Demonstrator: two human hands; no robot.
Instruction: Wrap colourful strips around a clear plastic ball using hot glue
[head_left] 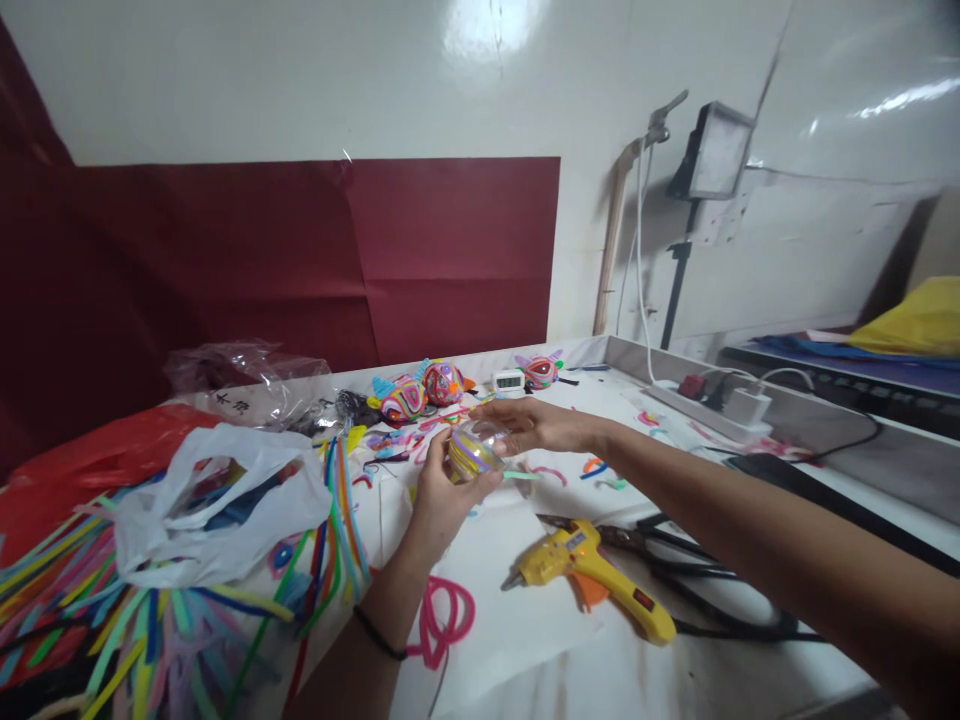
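Observation:
A clear plastic ball (474,452), partly wrapped with yellow and purple pipe cleaners, is held just above the white table. My left hand (441,495) grips it from the left and below, with the thumb along its near side. From the right, my right hand (536,425) curls its fingers against the bare clear part. A pale green strip (523,475) shows just right of the ball; whether it is attached cannot be told. A yellow hot glue gun (592,570) lies nearby, its nozzle pointing left, and a coil of pink pipe cleaner (448,615) is beside my left forearm.
Colourful wrapped figures (403,398) and a small digital timer (508,381) stand at the back. Bundles of pipe cleaners (161,640) and a white plastic bag (225,520) fill the left. A power strip (709,408) sits right; black pliers (626,538) and cables lie behind the glue gun.

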